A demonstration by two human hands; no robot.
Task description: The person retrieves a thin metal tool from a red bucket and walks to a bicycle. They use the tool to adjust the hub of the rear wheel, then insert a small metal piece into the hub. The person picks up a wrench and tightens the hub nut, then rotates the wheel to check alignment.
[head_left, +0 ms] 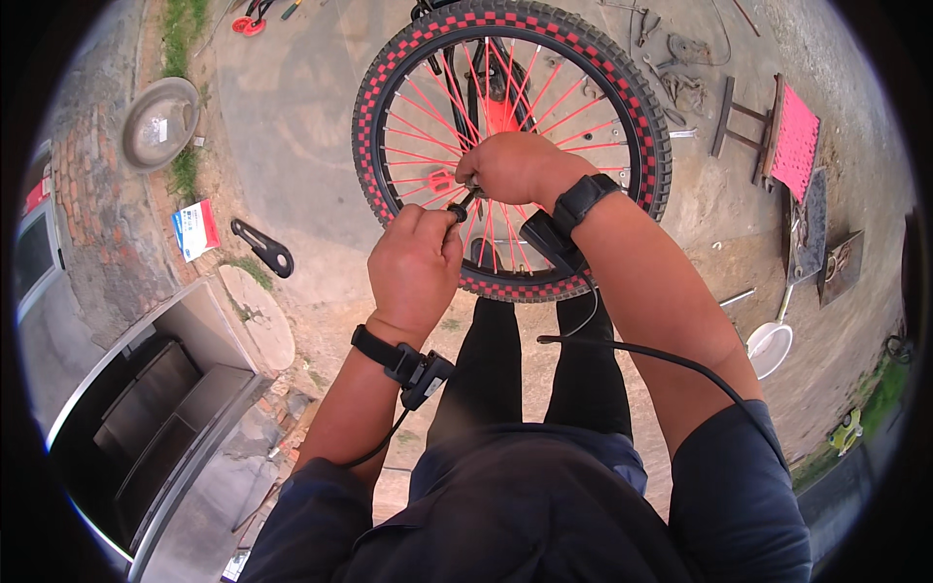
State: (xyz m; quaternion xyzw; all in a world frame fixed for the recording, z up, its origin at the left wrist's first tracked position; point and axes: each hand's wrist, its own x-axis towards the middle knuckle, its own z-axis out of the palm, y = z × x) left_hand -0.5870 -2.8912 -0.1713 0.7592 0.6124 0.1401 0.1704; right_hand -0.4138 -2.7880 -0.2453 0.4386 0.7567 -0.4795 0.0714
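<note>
An upright bicycle wheel [641,117] stands in front of me, with a black rim, red spokes and a knobby tyre checked in red and black. Over its middle are both my hands, and they hide the hub. My left hand [413,262] is closed around the black end of a short rod-like piece [457,211], kind unclear. Just above and to the right, my right hand [520,167] pinches a small metal part [473,183] at the other end of that piece. Behind the spokes shows a black and red bicycle frame [498,89].
To the left lie a black slotted guard [262,248], a red, white and blue box [195,230] and a metal basin [160,124]. On the right are pliers [646,24], a wrench [684,133], a pink woven-seat stool [795,146] and a white strainer [771,347]. Cables hang from my wrists.
</note>
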